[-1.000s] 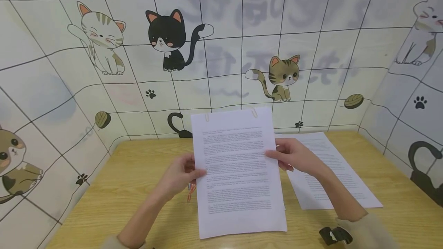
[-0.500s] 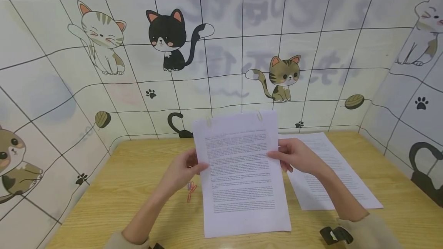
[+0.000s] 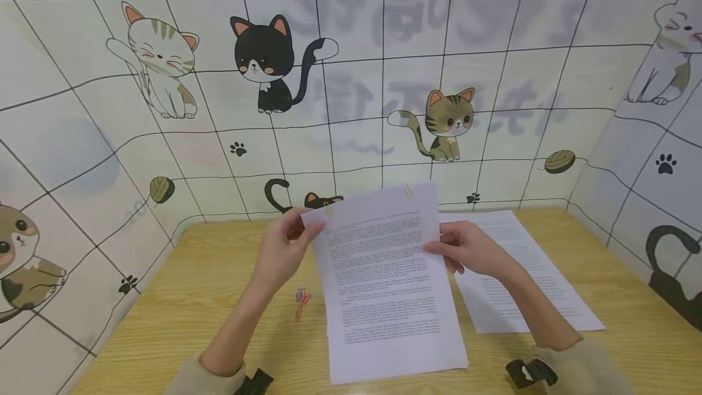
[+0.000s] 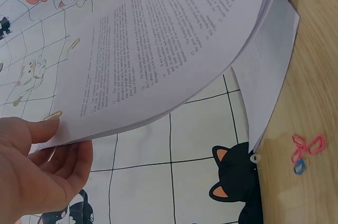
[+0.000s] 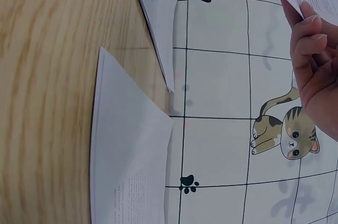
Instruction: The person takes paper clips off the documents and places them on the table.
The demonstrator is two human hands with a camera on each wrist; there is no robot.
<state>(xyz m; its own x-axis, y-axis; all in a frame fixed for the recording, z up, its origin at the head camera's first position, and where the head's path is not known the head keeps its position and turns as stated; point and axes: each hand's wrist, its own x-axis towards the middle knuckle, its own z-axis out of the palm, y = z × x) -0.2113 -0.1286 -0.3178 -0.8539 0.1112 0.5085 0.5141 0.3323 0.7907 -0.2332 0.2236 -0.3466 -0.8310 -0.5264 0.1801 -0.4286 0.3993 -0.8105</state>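
Observation:
A thin stack of printed paper [image 3: 384, 285] is held up over the table by both hands, with two yellowish paper clips [image 3: 407, 190] along its top edge. My left hand [image 3: 282, 249] pinches the top left corner, thumb in front, right beside the left paper clip [image 4: 53, 115]. Halfway down the right edge, my right hand [image 3: 466, 247] grips the stack with the thumb on the printed face and fingers behind. The pages bend in the left wrist view [image 4: 158, 49]. In the right wrist view, the right hand [image 5: 317, 65] holds the stack's edge.
Another printed stack [image 3: 526, 273] lies on the wooden table [image 3: 219, 297] at the right. Several pink-red and blue paper clips [image 3: 302, 305] lie left of the held stack. More paper shows behind it in the left wrist view [image 4: 269, 71]. A cat-patterned cloth [image 3: 351, 78] backs the table.
My left hand has slid up from the left edge to the top left corner of the stack. That corner has dipped, and the loose clips have come into view. The right hand stays put.

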